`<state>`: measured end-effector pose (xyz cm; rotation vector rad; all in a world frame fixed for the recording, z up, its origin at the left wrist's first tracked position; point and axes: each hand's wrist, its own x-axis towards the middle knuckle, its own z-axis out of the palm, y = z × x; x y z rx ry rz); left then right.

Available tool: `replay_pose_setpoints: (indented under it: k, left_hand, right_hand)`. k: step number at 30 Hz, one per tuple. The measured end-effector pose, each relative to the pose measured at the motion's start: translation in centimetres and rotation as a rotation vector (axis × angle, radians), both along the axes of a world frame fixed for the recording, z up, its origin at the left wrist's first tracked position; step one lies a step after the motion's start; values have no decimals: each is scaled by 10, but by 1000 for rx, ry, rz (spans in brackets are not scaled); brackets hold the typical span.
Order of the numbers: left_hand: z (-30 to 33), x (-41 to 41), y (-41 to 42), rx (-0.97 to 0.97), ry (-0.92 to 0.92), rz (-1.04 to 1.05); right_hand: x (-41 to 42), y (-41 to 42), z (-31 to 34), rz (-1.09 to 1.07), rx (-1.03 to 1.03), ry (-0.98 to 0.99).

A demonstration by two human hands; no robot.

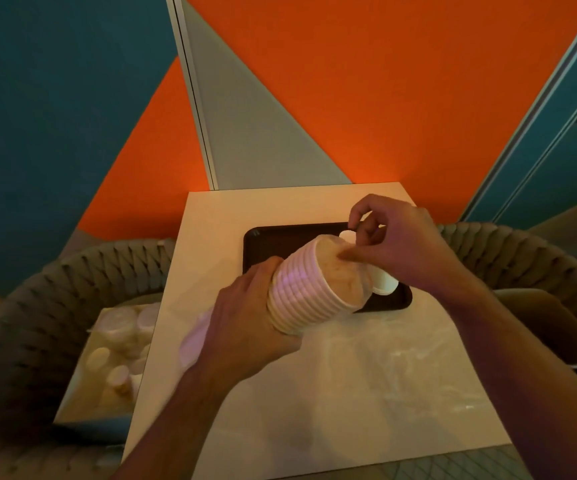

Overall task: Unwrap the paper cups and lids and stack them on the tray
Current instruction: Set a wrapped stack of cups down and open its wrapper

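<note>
My left hand (245,327) grips a nested stack of white paper cups (309,289), tilted with its open rims pointing up and to the right, above the near edge of the dark tray (273,247). Thin clear plastic wrap covers the stack's mouth. My right hand (391,240) pinches that wrap at the rim between thumb and fingers. A small white cup (384,282) lies on the tray, partly hidden behind the stack. Another white piece (346,234) shows just under my right fingers.
The white table (349,393) has crumpled clear plastic (401,358) on its near right. A box of wrapped cups and lids (114,355) sits on the woven chair at left. A second woven chair (509,251) with a tray-like box stands at right.
</note>
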<state>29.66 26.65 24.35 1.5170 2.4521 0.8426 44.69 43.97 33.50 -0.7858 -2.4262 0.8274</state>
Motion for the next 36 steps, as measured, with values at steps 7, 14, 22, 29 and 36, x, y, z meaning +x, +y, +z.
replay_pose_setpoints:
  k: [7,14,22,29,36]
  left_hand:
    - [5,-23,-7,26,8,-2]
    - [17,-35,-9,41,63,-44]
    - [12,-54,-16,42,26,-18]
    - [16,-59,-9,-35,57,-19]
    - [16,-63,-7,8,83,0]
  right_hand:
    - [3,8,7,-79,-73,129]
    - [-25,-7,-12,45,65,-116]
    - [-25,13,-2,-131,-69,81]
    - [-29,-22,6,-16,68,-4]
    - [-36,15,-6,-42,191,-151]
